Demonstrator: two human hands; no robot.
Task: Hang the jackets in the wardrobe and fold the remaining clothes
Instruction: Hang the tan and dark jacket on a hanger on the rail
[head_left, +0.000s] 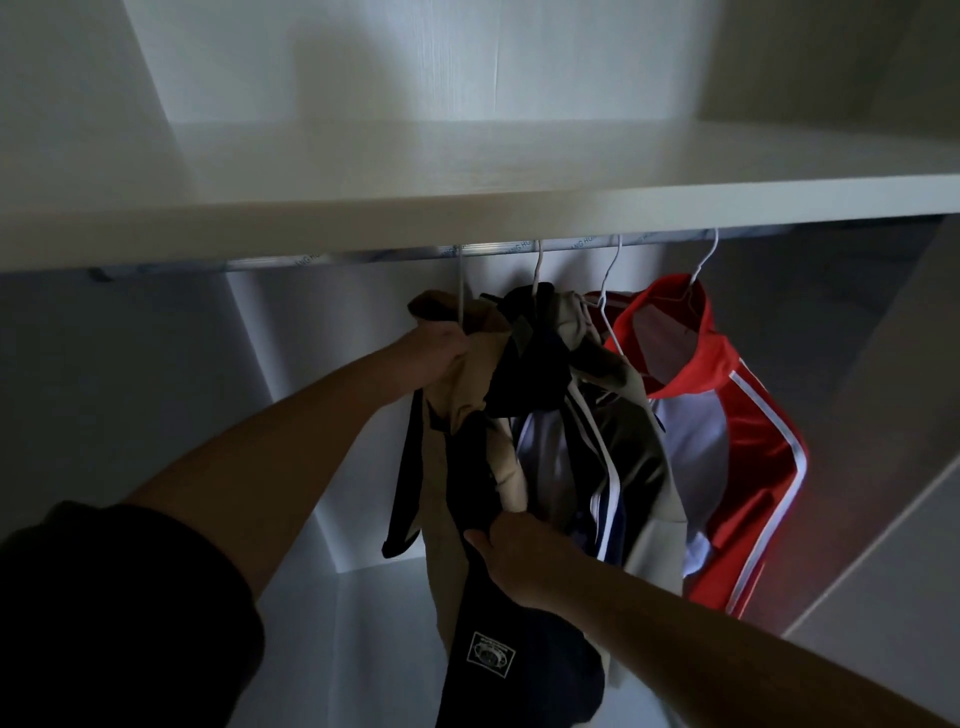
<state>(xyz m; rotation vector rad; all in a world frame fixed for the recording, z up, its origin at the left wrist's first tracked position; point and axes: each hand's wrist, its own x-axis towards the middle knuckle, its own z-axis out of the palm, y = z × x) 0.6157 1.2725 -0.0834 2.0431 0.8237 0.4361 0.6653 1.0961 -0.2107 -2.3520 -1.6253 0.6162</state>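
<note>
Four hangers (608, 291) share the wardrobe (467, 208) rail (363, 258), the leftmost carrying a tan-and-navy jacket (467, 384) whose shoulder the left hand (441, 351) grips while the right hand (519, 551) seemingly pinches its front, so settle its hook (460, 270) before releasing.

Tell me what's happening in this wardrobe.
A person is hanging a tan and navy jacket on the metal wardrobe rail. The left hand grips its collar at the white wire hanger, whose hook reaches the rail; the right hand holds the navy fabric lower down. A red jacket with white stripes already hangs further right.
</note>
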